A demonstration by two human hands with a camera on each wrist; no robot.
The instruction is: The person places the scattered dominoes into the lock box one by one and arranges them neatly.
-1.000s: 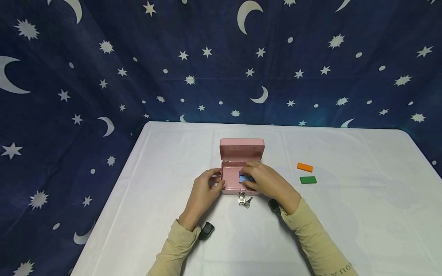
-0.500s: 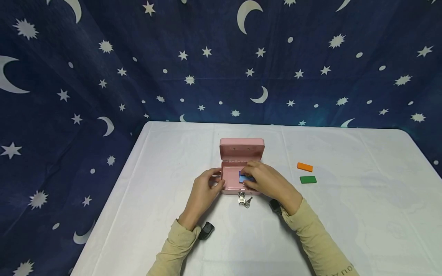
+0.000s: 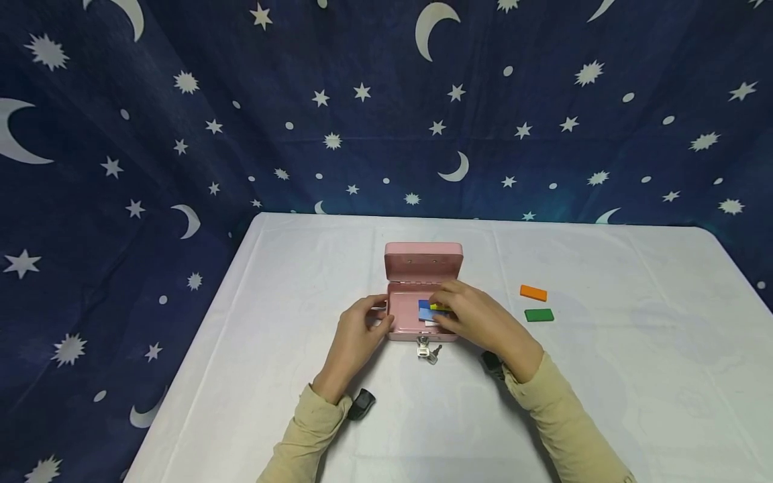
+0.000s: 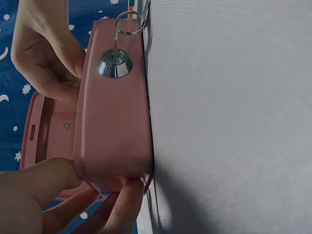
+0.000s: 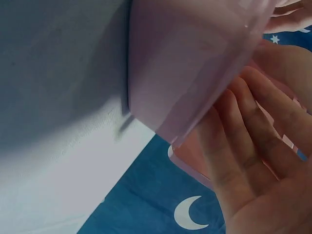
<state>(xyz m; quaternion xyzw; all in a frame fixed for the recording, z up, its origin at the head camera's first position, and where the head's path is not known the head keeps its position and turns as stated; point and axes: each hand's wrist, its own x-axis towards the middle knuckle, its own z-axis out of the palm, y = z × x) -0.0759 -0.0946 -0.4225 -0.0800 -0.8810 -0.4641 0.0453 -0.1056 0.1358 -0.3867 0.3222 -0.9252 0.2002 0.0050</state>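
A pink metal cash box (image 3: 406, 335) stands with its lid (image 3: 424, 263) raised. My left hand (image 3: 356, 333) grips the box's left wall, thumb at the front corner and fingers curled at the side, seen close in the left wrist view. Inside, toward the right, lie flat coloured blocks: a dark blue block (image 3: 424, 304), a light blue block (image 3: 426, 314), a yellow block (image 3: 441, 307) and part of a white piece (image 3: 431, 323). My right hand (image 3: 474, 315) reaches over the right wall, its fingertips beside the yellow block. In the right wrist view its fingers look loosely extended.
An orange block (image 3: 533, 292) and a green block (image 3: 539, 315) lie on the white tablecloth (image 3: 604, 369) right of the box. Keys (image 3: 433, 354) hang from the lock (image 4: 115, 63) at the box's front. A star-patterned cloth (image 3: 386, 134) hangs behind.
My right hand has drawn slightly to the right, so the yellow block, the white piece and more of the blue blocks show. My left hand and the box have stayed put.
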